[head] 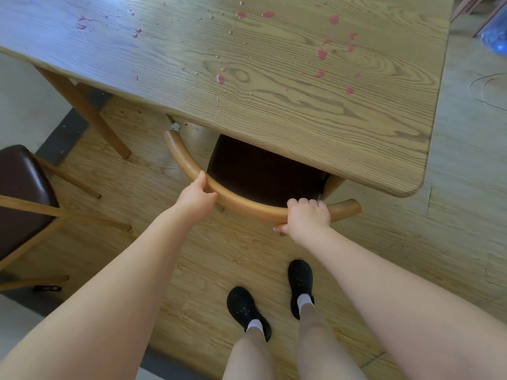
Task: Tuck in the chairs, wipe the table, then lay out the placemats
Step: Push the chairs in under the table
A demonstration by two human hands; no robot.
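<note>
Chair-tucking step here. Both hands grip the curved light-wood backrest [241, 200] of the dark-seated wooden chair [263, 174]: left hand [196, 194] and right hand [308, 216] with fingers curled over the rail. The seat is partly under the pink-splattered wooden table [274, 91]. Next I'd push it further in, then tackle the second dark-cushioned chair [24, 198], well left of the table.

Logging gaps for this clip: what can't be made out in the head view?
- Front of the dark padded chair seat: hidden under the wooden table.
- Left hand and right hand grip the curved wooden backrest; finger undersides hidden by it.
- Second dark-seated chair: cut off by the left edge.
- Pink spills: substance unclear.
- Blue object: cut off at the right edge.
</note>
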